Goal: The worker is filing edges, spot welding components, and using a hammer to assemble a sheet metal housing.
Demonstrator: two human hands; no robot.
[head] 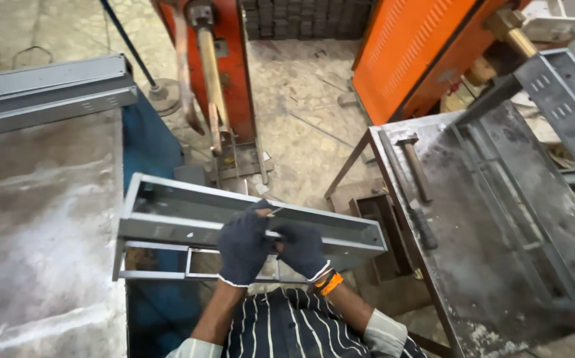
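One grey metal tray sits in front of me, between two tables. My left hand and right hand, both gloved, are clamped on its near wall, touching each other. One hammer lies on the right table. Two orange machines stand behind.

Your left hand and right hand wear dark knit gloves (white-edged cuffs), an orange band circles your right wrist, and your striped dark shirt has rolled sleeves.
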